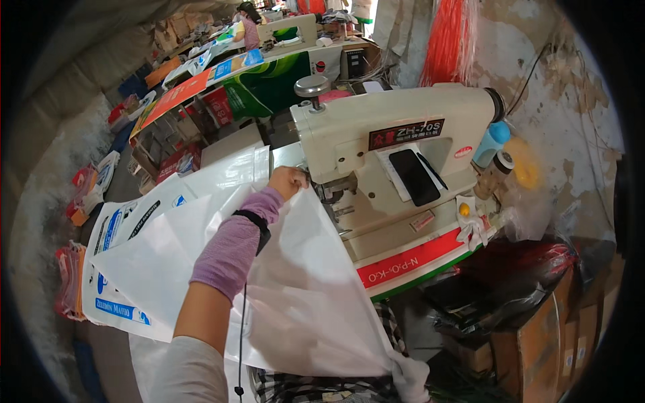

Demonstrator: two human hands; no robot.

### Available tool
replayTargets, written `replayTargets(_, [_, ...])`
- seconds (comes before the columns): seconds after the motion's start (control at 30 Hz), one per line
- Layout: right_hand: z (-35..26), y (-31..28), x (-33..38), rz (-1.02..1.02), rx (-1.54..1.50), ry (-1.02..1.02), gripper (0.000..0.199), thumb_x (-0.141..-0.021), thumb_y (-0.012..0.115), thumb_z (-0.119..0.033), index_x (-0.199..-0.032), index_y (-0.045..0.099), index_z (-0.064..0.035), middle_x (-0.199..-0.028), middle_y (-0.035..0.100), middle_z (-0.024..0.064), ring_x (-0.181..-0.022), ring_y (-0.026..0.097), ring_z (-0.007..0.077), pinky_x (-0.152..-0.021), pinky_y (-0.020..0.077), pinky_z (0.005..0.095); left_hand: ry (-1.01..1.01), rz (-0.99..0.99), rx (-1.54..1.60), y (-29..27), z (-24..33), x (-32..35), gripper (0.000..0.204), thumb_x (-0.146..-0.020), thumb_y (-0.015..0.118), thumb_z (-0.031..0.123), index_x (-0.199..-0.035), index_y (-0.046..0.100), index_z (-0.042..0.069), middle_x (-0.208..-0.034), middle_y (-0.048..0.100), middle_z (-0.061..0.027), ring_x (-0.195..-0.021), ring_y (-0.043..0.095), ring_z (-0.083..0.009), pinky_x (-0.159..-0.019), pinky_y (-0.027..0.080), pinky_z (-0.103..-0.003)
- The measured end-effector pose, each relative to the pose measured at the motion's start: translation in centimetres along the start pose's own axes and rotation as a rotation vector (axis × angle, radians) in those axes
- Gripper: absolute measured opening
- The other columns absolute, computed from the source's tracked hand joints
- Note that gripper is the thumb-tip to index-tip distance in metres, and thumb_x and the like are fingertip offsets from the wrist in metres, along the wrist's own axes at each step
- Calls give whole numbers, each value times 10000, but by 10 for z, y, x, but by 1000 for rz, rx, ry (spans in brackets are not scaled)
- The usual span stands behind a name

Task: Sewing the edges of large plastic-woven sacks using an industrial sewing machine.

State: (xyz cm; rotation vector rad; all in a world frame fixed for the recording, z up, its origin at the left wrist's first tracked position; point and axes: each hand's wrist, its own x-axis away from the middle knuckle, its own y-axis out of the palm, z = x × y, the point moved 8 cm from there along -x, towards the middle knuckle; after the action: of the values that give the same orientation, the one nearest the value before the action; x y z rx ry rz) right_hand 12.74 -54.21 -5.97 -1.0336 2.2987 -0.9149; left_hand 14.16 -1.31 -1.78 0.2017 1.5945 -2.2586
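A large white woven-plastic bag (295, 275) stretches from the sewing machine (396, 127) down to my lap. My left hand (289, 183), below a purple sleeve and a black wrist strap, is closed on its upper edge, right beside the needle area. Its fingertips are partly hidden against the machine. Low on the right, my right hand (410, 379), in a pale glove, grips the bag's lower corner. The bag is pulled taut between both hands. Under it, on the left, lie more white bags with blue print (121, 312).
A black phone (413, 177) and a pen (432, 170) lie on the machine bed. Behind the machine's right end stand a blue bottle (494, 142) and a thread cone (500, 164). Cardboard boxes (537, 336) and black plastic (484, 295) sit lower right. A person (250, 30) works far back.
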Motion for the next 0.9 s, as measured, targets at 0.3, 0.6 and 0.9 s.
replayTargets(0.3, [16, 16, 26, -170, -232, 64, 232, -791, 631, -38, -993, 710, -118, -695, 615, 113, -596, 596, 248, -627, 473, 358, 10, -134, -331, 11, 42, 25, 328, -705, 621, 57, -970, 709, 229, -858, 638, -26, -823, 627, -245, -696, 526, -378])
replayTargets(0.6, [-42, 53, -86, -55, -357, -112, 333, -803, 605, -86, -1129, 658, -125, -679, 581, 147, -574, 583, 289, -512, 449, 367, 282, -1307, -343, 40, 194, 153, 454, -862, 539, 527, -915, 704, 107, -745, 647, -135, -812, 622, -339, -733, 489, -420])
replayTargets(0.9, [-71, 109, -249, -33, -486, -188, 323, -925, 561, -116, -1203, 556, 48, -791, 650, 111, -667, 596, 133, -638, 519, 278, -243, -586, -382, -185, 61, 173, 532, -790, 648, 511, -1094, 634, 75, -899, 684, -122, -840, 632, -364, -803, 484, -438])
